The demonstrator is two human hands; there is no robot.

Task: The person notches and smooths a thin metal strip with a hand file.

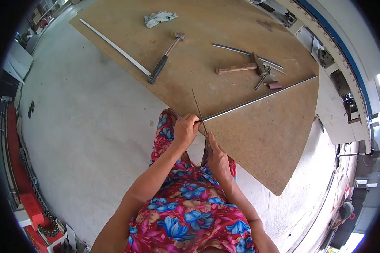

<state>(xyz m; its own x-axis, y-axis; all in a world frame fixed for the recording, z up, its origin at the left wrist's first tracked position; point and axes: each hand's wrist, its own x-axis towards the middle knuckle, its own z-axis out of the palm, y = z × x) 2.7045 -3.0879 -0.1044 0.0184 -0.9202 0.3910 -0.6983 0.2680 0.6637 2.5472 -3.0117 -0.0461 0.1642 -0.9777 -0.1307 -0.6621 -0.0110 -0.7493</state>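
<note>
My left hand (186,130) is closed on the near end of a long, thin metal bar (257,98), at the table's edge. The bar runs away to the right across the tabletop. In my right hand (218,157) is a slim, dark file (197,103), its index finger stretched along the near end. The file crosses the bar close to my left fingers and points away from me. Whether the two touch is too fine to make out.
On the brown board table (249,156) lie a black-handled hammer (166,58), a wooden-handled hammer (237,68), a white strip (114,46), a crumpled cloth (160,18), short metal pieces (240,51) and a reddish roll (273,85). A large machine (346,71) stands at right.
</note>
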